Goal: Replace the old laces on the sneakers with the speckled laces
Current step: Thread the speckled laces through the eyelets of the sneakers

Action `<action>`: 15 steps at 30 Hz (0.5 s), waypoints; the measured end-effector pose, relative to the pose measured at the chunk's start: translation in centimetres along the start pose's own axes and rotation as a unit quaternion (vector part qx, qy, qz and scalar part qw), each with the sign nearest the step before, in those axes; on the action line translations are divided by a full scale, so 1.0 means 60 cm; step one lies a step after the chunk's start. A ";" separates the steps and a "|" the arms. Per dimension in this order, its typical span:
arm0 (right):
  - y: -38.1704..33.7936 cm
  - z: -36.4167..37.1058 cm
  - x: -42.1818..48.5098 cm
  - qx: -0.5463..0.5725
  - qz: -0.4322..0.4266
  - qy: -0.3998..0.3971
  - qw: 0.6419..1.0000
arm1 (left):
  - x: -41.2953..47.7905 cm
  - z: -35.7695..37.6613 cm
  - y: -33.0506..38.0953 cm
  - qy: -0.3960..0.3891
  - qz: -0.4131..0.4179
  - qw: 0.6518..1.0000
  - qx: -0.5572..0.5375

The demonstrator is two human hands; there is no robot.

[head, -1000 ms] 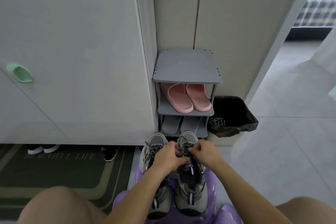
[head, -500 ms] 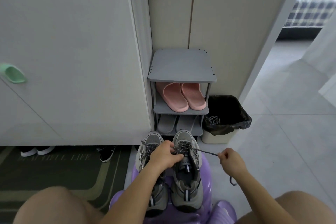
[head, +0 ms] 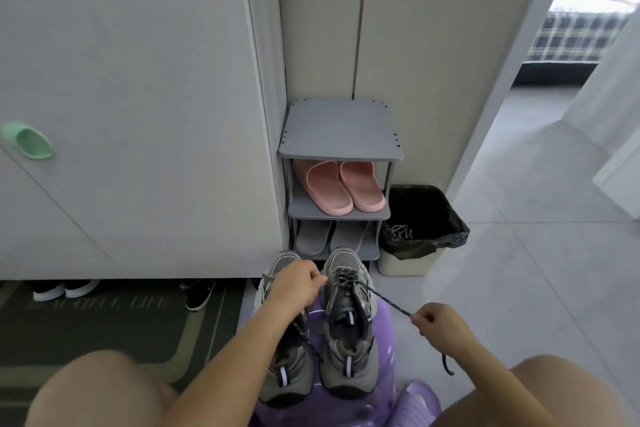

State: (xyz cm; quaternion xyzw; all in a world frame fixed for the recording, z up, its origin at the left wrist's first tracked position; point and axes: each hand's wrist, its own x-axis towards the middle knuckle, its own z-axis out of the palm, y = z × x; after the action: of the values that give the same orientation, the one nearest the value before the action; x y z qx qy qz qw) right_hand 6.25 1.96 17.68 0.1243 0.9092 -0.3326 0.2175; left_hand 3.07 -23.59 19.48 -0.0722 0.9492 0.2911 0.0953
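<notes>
Pinched shut, the right grip [head: 441, 328] has the speckled lace [head: 384, 300] near its end, and the tail dangles below the fist. From there the lace runs taut, up and to the left, straight into the eyelets of the right sneaker [head: 348, 333] on the purple stool [head: 382, 357]. At those eyelets the left grip [head: 296, 286] curls on the sneaker's edge, steadying it, I'd say. So the lace lies diagonally between the hands, with the left nearer the holes. Beyond, a pale tangle [head: 398, 230], likely the old laces, sits in the bin [head: 405, 267].

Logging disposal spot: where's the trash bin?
Head view, right of centre: the trash bin sits just right of the grey shoe rack, against the wall.
</notes>
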 end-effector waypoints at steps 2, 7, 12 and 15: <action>0.000 -0.011 -0.009 0.019 0.003 -0.008 1.000 | 0.002 -0.007 -0.018 0.018 -0.022 0.999 0.029; -0.025 -0.041 -0.047 0.102 -0.024 -0.030 0.994 | -0.008 -0.022 -0.037 0.054 -0.018 0.997 0.052; -0.068 -0.051 -0.080 0.181 -0.076 -0.041 0.980 | -0.018 -0.018 -0.014 0.036 0.044 0.997 0.051; -0.087 -0.043 -0.080 0.088 -0.084 -0.018 0.992 | -0.026 -0.010 0.012 -0.002 0.059 0.995 0.080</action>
State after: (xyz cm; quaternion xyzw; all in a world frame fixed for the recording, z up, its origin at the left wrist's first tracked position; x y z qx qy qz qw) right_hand 7.71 -0.64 24.60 0.0598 0.8794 -0.4308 0.1934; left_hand 4.39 -23.23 20.70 -0.0075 0.9717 0.2199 0.0856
